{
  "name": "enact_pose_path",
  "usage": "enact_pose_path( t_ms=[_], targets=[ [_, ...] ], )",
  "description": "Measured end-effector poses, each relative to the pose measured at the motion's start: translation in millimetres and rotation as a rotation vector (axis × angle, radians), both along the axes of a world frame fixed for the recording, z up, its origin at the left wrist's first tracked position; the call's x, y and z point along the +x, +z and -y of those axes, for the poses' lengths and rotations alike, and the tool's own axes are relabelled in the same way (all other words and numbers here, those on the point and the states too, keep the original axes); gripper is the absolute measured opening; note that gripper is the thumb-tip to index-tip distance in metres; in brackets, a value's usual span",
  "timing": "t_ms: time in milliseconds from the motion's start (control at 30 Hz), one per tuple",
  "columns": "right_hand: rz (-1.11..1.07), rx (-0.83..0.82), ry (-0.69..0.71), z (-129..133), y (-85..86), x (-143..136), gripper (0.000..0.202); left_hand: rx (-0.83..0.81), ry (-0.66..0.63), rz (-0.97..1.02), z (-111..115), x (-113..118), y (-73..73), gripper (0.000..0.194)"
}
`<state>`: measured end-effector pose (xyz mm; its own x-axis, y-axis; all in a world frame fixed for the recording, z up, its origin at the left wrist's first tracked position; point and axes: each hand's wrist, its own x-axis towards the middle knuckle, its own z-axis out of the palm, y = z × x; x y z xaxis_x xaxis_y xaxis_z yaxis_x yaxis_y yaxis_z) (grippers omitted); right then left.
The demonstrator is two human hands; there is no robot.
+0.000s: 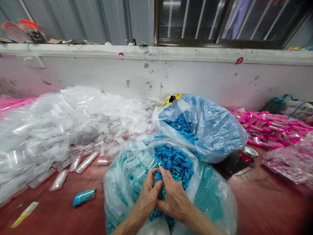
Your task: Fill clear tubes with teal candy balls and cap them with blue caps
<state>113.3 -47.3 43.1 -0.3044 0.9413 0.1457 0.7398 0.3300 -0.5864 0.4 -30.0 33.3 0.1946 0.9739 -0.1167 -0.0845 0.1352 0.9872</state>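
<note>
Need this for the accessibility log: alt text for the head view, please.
Both hands, left hand and right hand, meet inside an open clear bag of blue and turquoise pieces on a red table. A second bag of blue pieces sits behind, a heap of small clear bags left, pink packets right.

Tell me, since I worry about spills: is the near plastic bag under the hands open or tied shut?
Open. The near bag gapes at the top, showing blue pieces, and both hands, left and right, reach inside.

Open bag point(215, 199) nearest, second bag point(215, 130) behind it, loose sleeves point(61, 130) heaped left, packets point(269, 127) right.
</note>
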Motion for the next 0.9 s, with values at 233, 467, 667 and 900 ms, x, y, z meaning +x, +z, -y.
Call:
enact_pose_path(
  t_ms=[233,467,667,900],
  targets=[
    [0.002,-0.014,-0.051,2.0,-0.5,-2.7,0.079,-0.030,0.035,-0.052,1.5,3.2,3.7,0.042],
    [0.032,-0.028,-0.007,-2.7,-1.1,2.4,0.081,0.039,0.010,-0.046,3.2,4.7,2.3,0.038],
    [0.070,0.013,-0.106,2.8,-14.0,-4.6,0.076,0.063,0.043,-0.156,1.4,1.6,4.2,0.047],
    [0.059,0.006,-0.013,-1.3,-9.1,-2.3,0.073,0.092,0.020,-0.122,4.3,1.7,5.4,0.036]
  ],
)
